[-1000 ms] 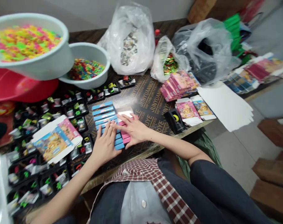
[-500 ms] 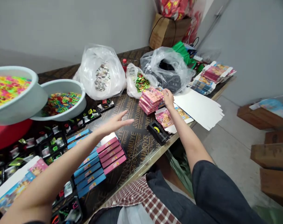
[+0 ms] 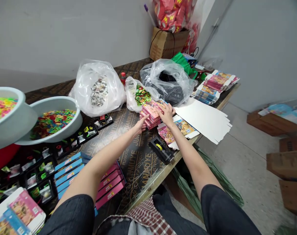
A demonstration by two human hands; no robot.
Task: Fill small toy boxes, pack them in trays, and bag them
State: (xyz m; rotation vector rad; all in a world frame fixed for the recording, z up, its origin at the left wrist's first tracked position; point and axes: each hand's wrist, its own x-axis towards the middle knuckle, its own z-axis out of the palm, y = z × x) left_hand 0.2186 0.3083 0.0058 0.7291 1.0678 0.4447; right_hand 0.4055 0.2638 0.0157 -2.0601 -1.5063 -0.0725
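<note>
A stack of pink printed boxes [image 3: 149,114] lies at the middle of the plywood table [image 3: 138,160]. My left hand [image 3: 140,125] touches its near left side with the fingers apart. My right hand [image 3: 166,115] lies over its right end, fingers curled onto the top. Both forearms reach forward from my dark sleeves. Closer to me, rows of blue flat boxes [image 3: 68,171] and pink flat boxes [image 3: 110,186] lie partly hidden behind my left arm. Printed box blanks [image 3: 178,129] lie just right of my right hand.
Loose white card sheets [image 3: 202,119] and a black tape dispenser [image 3: 161,150] sit at the table's right edge, beyond which is the floor. Left stand pale bowls of colourful pieces [image 3: 53,122], black trays [image 3: 40,173] and plastic bags [image 3: 98,89]. Printed box stacks [image 3: 213,86] lie at the far end.
My left hand has come down from the air onto the pink stack's side. My right hand has moved left from the blanks onto the stack. The view has shifted, showing more of the far wall.
</note>
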